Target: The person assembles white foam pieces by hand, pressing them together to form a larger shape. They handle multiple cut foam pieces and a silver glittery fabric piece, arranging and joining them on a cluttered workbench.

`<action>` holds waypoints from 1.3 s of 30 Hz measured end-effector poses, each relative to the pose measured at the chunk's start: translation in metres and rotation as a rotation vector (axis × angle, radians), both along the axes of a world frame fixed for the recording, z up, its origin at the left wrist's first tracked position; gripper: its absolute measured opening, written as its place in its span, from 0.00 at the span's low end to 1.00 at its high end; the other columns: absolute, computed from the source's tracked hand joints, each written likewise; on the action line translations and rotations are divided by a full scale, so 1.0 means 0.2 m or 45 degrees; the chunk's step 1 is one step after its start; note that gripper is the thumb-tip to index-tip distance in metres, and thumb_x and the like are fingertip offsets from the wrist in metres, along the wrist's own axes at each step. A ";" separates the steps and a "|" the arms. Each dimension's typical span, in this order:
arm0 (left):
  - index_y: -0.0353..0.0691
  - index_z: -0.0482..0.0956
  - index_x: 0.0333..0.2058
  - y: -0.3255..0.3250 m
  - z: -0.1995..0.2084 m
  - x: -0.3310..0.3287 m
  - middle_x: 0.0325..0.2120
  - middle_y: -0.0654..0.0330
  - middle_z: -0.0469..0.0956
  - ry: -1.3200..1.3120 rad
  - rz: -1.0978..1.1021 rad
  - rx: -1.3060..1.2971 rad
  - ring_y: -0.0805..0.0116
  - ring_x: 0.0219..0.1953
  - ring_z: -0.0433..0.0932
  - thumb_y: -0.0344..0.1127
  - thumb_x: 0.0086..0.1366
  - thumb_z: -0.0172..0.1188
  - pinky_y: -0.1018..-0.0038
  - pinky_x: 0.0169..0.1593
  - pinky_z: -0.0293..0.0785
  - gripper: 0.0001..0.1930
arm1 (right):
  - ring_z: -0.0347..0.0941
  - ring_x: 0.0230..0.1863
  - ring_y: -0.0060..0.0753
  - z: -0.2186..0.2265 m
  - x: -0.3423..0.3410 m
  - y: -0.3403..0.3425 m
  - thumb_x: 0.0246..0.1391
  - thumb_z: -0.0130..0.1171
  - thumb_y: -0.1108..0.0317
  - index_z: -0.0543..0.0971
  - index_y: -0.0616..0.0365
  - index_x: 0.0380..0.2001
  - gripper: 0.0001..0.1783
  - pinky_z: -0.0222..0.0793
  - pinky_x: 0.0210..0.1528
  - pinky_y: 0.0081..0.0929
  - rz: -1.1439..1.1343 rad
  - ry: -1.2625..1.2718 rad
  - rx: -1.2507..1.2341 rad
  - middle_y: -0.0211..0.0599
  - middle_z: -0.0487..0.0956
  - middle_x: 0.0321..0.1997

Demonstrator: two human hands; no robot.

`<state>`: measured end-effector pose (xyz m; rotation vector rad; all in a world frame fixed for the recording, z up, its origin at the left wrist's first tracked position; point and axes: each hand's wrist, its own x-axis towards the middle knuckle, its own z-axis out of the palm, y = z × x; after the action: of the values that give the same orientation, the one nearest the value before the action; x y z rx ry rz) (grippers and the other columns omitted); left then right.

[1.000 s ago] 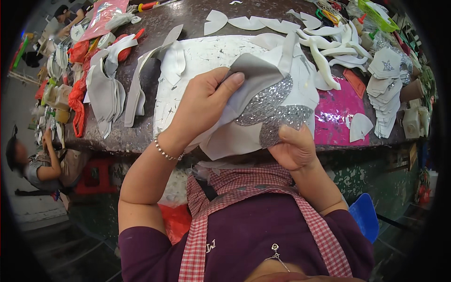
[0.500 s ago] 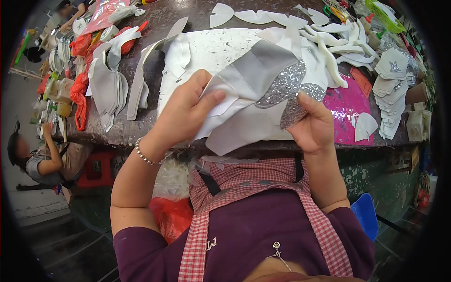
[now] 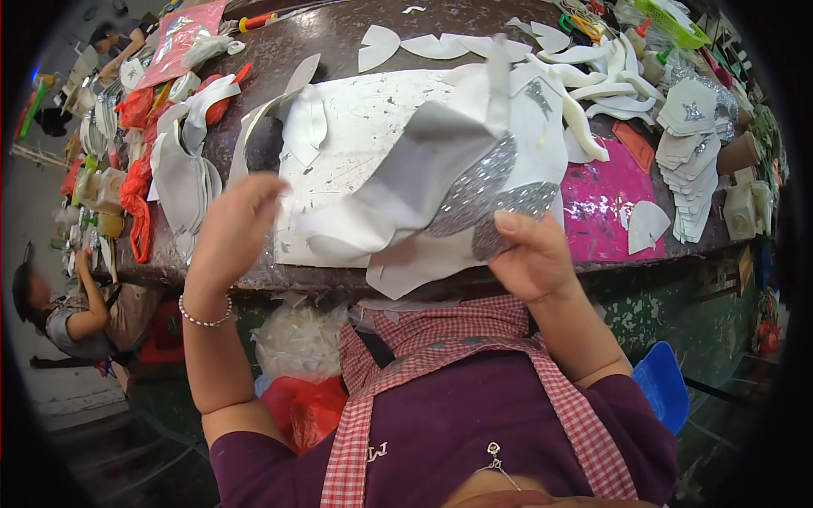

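Observation:
My right hand point(image 3: 535, 258) pinches a sewn panel of soft sheet material by its silver-glitter end point(image 3: 476, 193). The panel's smooth grey part point(image 3: 415, 161) bulges up and its whitish end droops left over a white board point(image 3: 356, 110). Another pale cut piece point(image 3: 419, 269) lies beneath it at the table edge. My left hand point(image 3: 235, 224) is off the panel, raised over the near edge at the left. Its bent fingers are smeared by motion. They are nearest to a dark rounded thing point(image 3: 264, 144) beside curved grey pieces, and whether they hold anything is unclear.
Stacked grey pieces point(image 3: 182, 182) lie at the left by a red plastic bag point(image 3: 135, 190). White foam-like strips point(image 3: 622, 80), a magenta sheet point(image 3: 605, 203) and stacked star-marked pieces point(image 3: 690, 161) lie at the right. Two people are at the far left, one nearer point(image 3: 80, 296).
My left hand has let go of the panel's pale end and moved left. That end has dropped toward the board. My right hand keeps its pinch, slightly lower and further left.

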<state>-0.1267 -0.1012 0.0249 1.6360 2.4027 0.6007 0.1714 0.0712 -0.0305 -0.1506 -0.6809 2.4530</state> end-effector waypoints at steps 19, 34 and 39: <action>0.31 0.76 0.52 0.44 0.01 0.50 0.42 0.57 0.82 -1.719 -0.133 0.348 0.73 0.43 0.79 0.30 0.63 0.66 0.77 0.49 0.75 0.20 | 0.73 0.59 0.39 0.04 -0.02 -0.07 0.59 0.58 0.74 0.65 0.63 0.63 0.29 0.70 0.61 0.39 -0.012 -0.223 0.090 0.43 0.75 0.59; 0.33 0.82 0.43 0.50 -0.20 0.48 0.34 0.64 0.83 -1.470 -0.134 0.379 0.81 0.33 0.78 0.41 0.69 0.61 0.81 0.33 0.73 0.15 | 0.75 0.57 0.38 -0.03 -0.03 -0.09 0.63 0.55 0.73 0.67 0.64 0.61 0.25 0.73 0.60 0.40 0.006 -0.119 -0.123 0.44 0.77 0.55; 0.29 0.78 0.48 0.37 -0.18 0.38 0.41 0.59 0.82 -1.871 -0.184 0.051 0.76 0.40 0.80 0.37 0.67 0.63 0.79 0.46 0.76 0.18 | 0.73 0.59 0.39 0.01 -0.03 0.01 0.65 0.52 0.67 0.68 0.66 0.60 0.22 0.68 0.64 0.42 0.013 0.061 -0.278 0.44 0.76 0.57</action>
<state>-0.0508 -0.0271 -0.0106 0.7530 1.1524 1.2152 0.1651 0.0722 -0.0291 -0.1728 -0.3925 2.5275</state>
